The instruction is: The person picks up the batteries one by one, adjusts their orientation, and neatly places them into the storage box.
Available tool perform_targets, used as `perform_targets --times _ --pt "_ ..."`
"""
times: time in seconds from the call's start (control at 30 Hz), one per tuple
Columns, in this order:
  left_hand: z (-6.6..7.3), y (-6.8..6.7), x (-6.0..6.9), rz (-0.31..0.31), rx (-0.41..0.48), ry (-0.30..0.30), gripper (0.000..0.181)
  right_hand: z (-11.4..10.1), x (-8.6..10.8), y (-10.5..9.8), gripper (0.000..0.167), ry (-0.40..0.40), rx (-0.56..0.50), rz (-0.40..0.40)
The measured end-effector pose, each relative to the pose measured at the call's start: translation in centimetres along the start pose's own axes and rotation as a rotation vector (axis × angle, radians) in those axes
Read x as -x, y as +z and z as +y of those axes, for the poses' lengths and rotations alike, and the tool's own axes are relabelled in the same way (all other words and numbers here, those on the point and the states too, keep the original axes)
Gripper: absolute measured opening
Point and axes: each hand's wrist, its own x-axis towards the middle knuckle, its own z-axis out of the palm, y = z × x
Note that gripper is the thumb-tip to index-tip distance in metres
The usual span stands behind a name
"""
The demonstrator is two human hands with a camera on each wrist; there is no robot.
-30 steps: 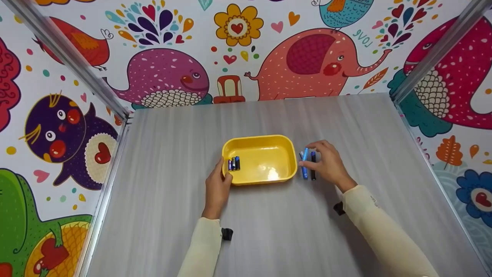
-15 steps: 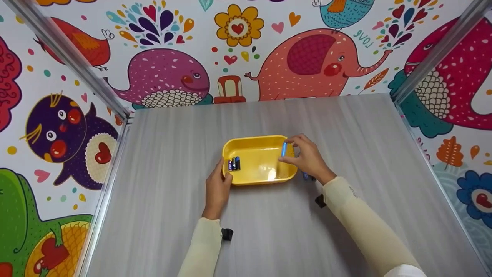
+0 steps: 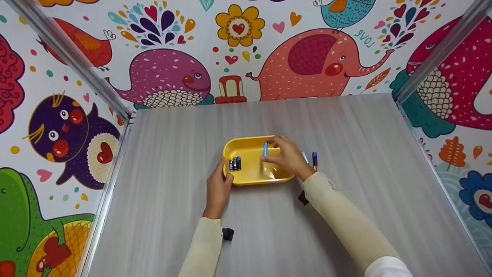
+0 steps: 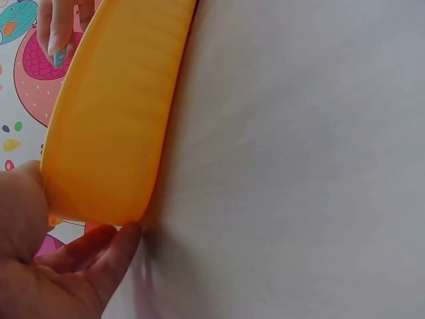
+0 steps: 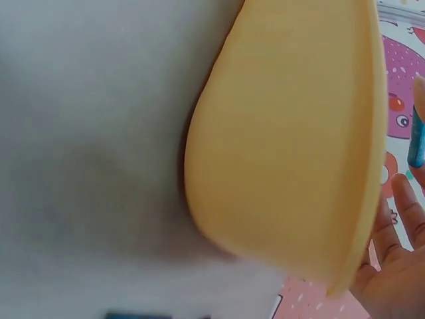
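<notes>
In the head view my left hand [image 3: 219, 190] grips the left end of a yellow tray [image 3: 226, 146], thumb at the rim and fingers along the outer wall. Over the tray's right half, my right hand [image 3: 287, 156] pinches a light-blue battery [image 3: 265, 149] upright between thumb and fingertips. Three small dark-and-blue batteries [image 3: 235, 164] lie side by side inside the tray at its left. The left wrist view shows the left fingers against the tray's end wall [image 4: 113, 133]. At the right wrist view's edge, the held battery [image 5: 417, 138] is partly cut off.
Right of the tray, a dark battery-like cylinder [image 3: 314, 158] and a pale one [image 3: 304, 157] lie on the grey table [image 3: 253, 231], partly hidden by the right hand and wrist. Patterned walls [image 3: 173, 77] with metal posts [image 3: 438, 57] enclose the table.
My right hand has picked up the light-blue battery from beside the tray and carried it left over the tray. My left hand keeps its hold on the tray.
</notes>
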Motion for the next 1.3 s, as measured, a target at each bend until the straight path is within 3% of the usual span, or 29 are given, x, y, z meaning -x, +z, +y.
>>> perform_targets --times 0.63,0.97,1.3 --pt "0.0 0.1 0.0 -0.030 0.012 -0.040 0.064 -1.0 -1.9 4.5 0.052 0.122 -0.020 -0.073" --pt "-0.1 0.1 -0.1 -0.019 -0.013 -0.038 0.063 -0.9 -2.8 6.0 0.051 0.059 0.009 -0.093" --pt "0.0 0.1 -0.1 -0.020 -0.017 -0.049 0.062 -0.8 -3.4 7.5 0.054 0.118 -0.002 -0.124"
